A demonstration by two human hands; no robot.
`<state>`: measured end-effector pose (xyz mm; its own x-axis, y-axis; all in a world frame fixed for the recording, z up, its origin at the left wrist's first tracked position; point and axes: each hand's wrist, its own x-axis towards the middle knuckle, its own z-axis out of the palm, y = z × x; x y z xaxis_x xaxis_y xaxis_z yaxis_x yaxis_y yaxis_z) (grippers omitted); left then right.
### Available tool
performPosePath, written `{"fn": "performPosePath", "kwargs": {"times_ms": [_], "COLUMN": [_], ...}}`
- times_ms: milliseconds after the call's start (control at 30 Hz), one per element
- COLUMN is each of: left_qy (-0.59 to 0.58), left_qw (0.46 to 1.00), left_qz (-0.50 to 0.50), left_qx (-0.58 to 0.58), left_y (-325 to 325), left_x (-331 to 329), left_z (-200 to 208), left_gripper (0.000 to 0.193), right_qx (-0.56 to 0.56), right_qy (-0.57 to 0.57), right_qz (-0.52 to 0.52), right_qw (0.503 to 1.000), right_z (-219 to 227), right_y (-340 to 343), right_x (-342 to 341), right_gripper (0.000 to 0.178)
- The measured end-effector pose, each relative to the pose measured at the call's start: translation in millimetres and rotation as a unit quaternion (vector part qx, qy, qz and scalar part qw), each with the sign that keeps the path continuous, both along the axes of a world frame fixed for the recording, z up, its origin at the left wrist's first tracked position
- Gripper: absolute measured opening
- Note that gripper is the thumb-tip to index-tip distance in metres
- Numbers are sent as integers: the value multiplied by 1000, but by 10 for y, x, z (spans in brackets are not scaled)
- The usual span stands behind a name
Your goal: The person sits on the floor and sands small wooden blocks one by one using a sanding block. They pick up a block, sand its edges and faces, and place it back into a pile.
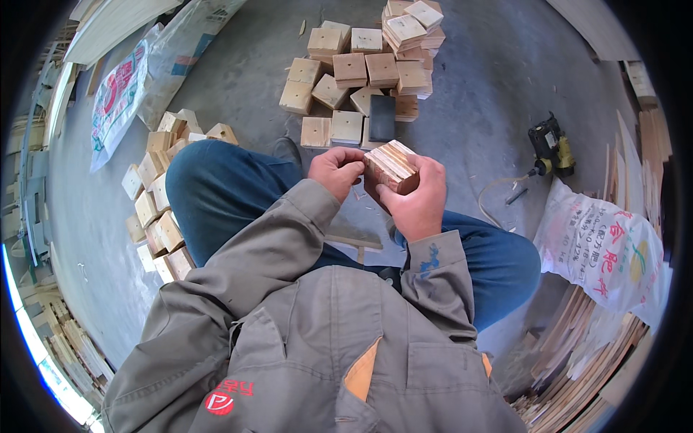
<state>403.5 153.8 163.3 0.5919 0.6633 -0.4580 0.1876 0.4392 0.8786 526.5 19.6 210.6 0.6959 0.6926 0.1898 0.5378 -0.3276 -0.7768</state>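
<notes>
In front of my knees, my right hand (pixel 420 196) grips a layered plywood block (pixel 390 164), its striped edges facing up. My left hand (pixel 337 173) is at the block's left side with thumb and forefinger pinched together. Whether anything small sits in that pinch, or whether the fingertips touch the block, I cannot make out. Just beyond the held block, a dark grey rectangular block (pixel 382 119) leans among wooden blocks (pixel 347 127), several of them stacked and showing a small dark mark on top.
More wooden blocks (pixel 150 209) are piled left of my left knee. A black and yellow-green power tool (pixel 552 148) with a pale hose lies on the concrete floor (pixel 498 94) at right. Printed white sacks (pixel 603 249) and wood strips (pixel 577 361) line the right side.
</notes>
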Motion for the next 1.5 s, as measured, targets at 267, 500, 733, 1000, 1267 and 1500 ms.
{"fn": "performPosePath", "kwargs": {"times_ms": [267, 500, 733, 1000, 1267, 1500], "left_qy": [26, 62, 141, 50, 17, 5], "left_qw": [999, 996, 980, 998, 1000, 1000], "left_qz": [-14, -24, -8, 35, -4, 5], "left_qx": [15, 64, 141, 29, 14, 19], "left_y": [34, 21, -38, -20, -21, -17], "left_x": [-7, -1, 26, 23, 11, 0], "left_z": [-37, -23, 92, -36, -79, -113], "left_gripper": [19, 19, 16, 14, 18, 20], "right_qx": [2, -15, -7, -13, -27, -32], "right_qy": [0, -6, -11, 5, 30, 30], "right_qz": [7, 22, 27, -12, -29, -16], "right_qw": [1000, 1000, 1000, 1000, 999, 999], "right_z": [-31, -31, -53, -15, -12, -25], "right_y": [11, 13, 57, 33, 0, 12], "right_x": [-3, -10, -106, -37, 5, 2], "right_gripper": [64, 64, 63, 64, 64, 63]}}
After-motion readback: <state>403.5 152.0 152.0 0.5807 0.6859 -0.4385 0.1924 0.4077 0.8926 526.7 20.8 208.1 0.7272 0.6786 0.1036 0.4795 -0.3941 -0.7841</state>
